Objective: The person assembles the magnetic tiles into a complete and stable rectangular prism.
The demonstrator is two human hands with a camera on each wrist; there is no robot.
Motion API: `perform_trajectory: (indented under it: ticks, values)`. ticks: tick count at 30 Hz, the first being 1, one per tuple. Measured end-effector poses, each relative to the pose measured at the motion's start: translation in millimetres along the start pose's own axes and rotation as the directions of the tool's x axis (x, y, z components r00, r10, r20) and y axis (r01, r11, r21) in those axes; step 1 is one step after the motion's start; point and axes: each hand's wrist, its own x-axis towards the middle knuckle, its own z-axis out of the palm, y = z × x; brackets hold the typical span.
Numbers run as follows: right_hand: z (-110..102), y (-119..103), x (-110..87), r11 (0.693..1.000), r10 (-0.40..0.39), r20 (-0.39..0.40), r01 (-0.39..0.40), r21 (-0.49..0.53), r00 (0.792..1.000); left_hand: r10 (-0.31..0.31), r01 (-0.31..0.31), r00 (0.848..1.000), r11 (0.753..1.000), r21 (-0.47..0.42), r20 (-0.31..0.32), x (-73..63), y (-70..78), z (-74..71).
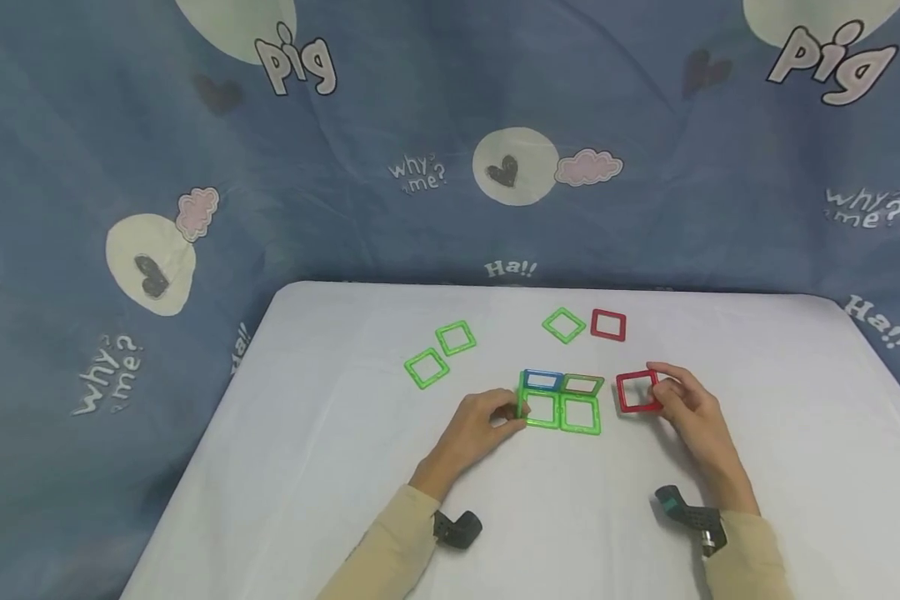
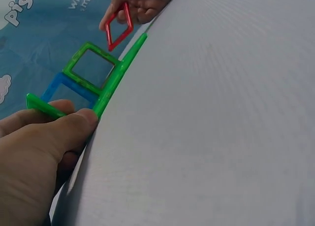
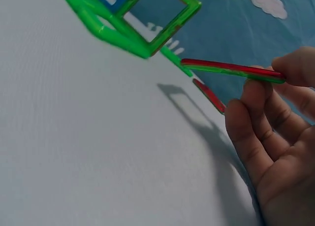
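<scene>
Square frame tiles stand joined in the head view. Two green tiles, a left one (image 1: 542,426) and a right one (image 1: 581,431), lie flat side by side. Behind them a blue tile (image 1: 543,372) and a green one (image 1: 582,377) rise from the table. At the left end, my left hand (image 1: 474,429) pinches an upright green tile (image 2: 44,107) between thumb and fingers. Right of this group, my right hand (image 1: 696,425) holds a red tile (image 1: 619,393) by its edge, above the table and apart from the others. In the right wrist view that tile's underside (image 3: 231,71) is green.
Loose tiles lie farther back on the white table (image 1: 330,400): two green ones, one nearer (image 1: 412,375) and one farther (image 1: 456,323), to the left, then a green one (image 1: 563,311) beside a red one (image 1: 608,312). A blue printed cloth (image 1: 360,225) hangs behind.
</scene>
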Motion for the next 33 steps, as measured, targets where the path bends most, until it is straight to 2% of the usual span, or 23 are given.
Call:
perform_trajectory:
  ticks: [5,7,12,15,21,27,33]
  values:
    - [10,-4,-4.2,0.984,0.040,-0.064,-0.028,0.178,0.997,-0.029,0.029,0.999,1.000,0.003,-0.028,-1.3,2.3,-0.7]
    - [15,-5,-4.7,0.983,0.047,-0.069,-0.034,0.181,0.997,-0.036,0.036,0.998,0.999,-0.001,-0.047,-2.3,1.9,-1.4]
    - [28,-5,-4.5,0.996,0.019,-0.072,-0.012,0.087,0.997,-0.047,0.046,0.995,0.999,-0.013,-0.087,-4.0,-0.4,-3.0]
    - [36,-5,-4.1,0.992,0.017,-0.094,-0.006,0.125,0.995,-0.068,0.067,0.993,0.998,-0.015,-0.095,-5.3,-1.7,-3.5]
    - [52,-9,-3.5,0.978,-0.004,-0.043,0.013,0.208,0.999,-0.108,0.108,0.987,0.994,-0.004,-0.119,-8.1,-3.5,-2.7]
    - [48,-15,-5.9,0.979,0.007,-0.105,0.014,0.202,0.994,-0.077,0.076,0.991,0.997,-0.010,-0.107,-2.9,-0.4,0.2]
    - [42,-36,-8.6,0.980,-0.003,-0.100,0.022,0.196,0.995,-0.059,0.057,0.992,0.998,-0.014,-0.113,1.4,0.7,3.1]
